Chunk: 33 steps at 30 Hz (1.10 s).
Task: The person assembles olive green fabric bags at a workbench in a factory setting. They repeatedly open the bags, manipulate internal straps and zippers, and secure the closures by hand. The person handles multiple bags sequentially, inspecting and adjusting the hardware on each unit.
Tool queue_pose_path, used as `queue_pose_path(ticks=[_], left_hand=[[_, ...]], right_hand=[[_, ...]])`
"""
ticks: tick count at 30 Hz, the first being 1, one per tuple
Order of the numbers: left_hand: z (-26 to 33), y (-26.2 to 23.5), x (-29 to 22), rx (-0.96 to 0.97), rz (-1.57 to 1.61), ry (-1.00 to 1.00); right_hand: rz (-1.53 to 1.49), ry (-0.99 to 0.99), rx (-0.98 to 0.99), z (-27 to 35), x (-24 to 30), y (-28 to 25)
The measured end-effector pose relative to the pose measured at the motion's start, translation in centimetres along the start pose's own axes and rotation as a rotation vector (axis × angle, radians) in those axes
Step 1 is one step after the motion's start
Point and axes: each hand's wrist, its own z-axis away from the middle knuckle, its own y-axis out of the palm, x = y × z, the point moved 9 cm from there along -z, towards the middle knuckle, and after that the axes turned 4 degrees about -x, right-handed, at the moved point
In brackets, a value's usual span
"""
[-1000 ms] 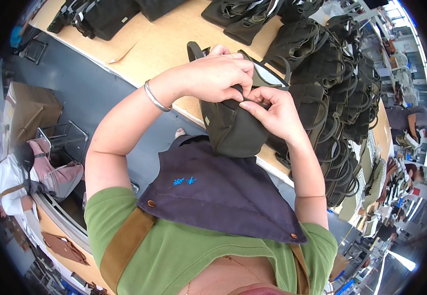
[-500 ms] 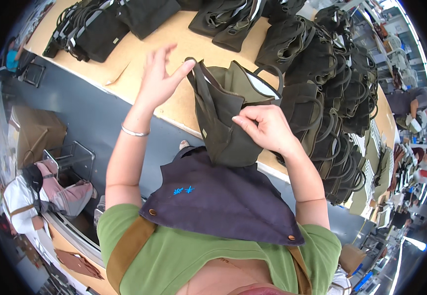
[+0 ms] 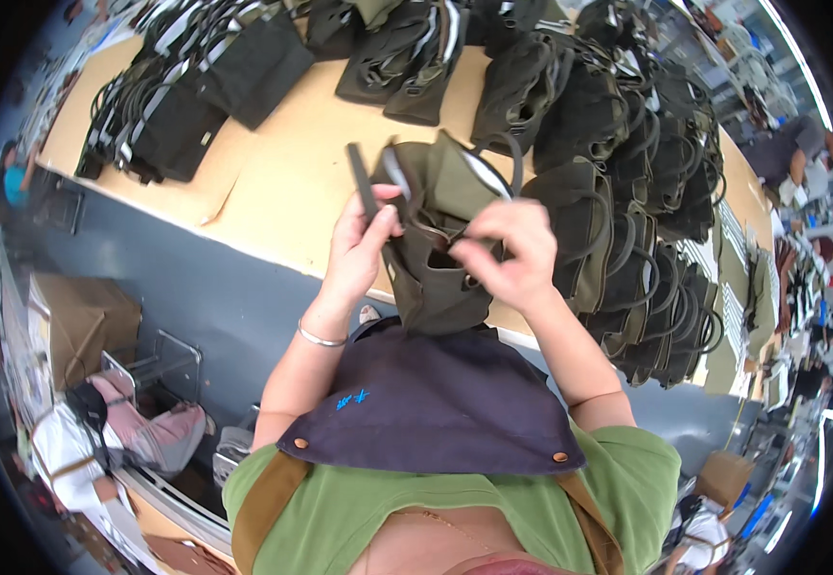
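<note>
A dark olive fabric handbag stands at the table's near edge, against my apron, its mouth open toward the far side. Inside, a lighter olive lining and a white strip show; a zipper edge runs along the opening. My left hand is closed round the bag's dark handle, which sticks up at the left side. My right hand, slightly blurred, pinches the front part of the bag near its opening, beside a small round metal fitting. The second handle loops up at the far right.
Many similar dark bags stand in rows on the tan table, at the far left, far side and right. To the left, beyond the grey floor, are a brown carton, a metal-framed chair and a seated person. Other people work far right.
My left hand, raised with fingers spread and thumb at the handle, has come down and closed round the handle. My right hand has shifted along the bag's opening. The view has turned slightly.
</note>
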Motion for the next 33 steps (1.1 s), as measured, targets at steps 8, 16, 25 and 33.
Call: queue_pose_path(ticks=[8, 16, 25, 33], left_hand=[[-0.7, 5.5, -0.3, 0.311, 0.019, -0.005], [0.1, 9.5, 6.5, 0.46, -0.615, 0.414], [1.7, 6.3, 10.8, 0.677, -0.432, 0.081], [0.3, -10.9, 17.1, 0.07, -1.212, 0.009]], right_hand=[[-0.747, 0.937, -0.188, 6.0, -10.6, 3.9], [-0.377, 0.607, -0.449, 9.6, -8.6, -3.1], [0.465, 0.601, -0.486, 8.2, -5.9, -7.6], [0.061, 0.466, 0.046, -7.4, -7.5, 5.4]])
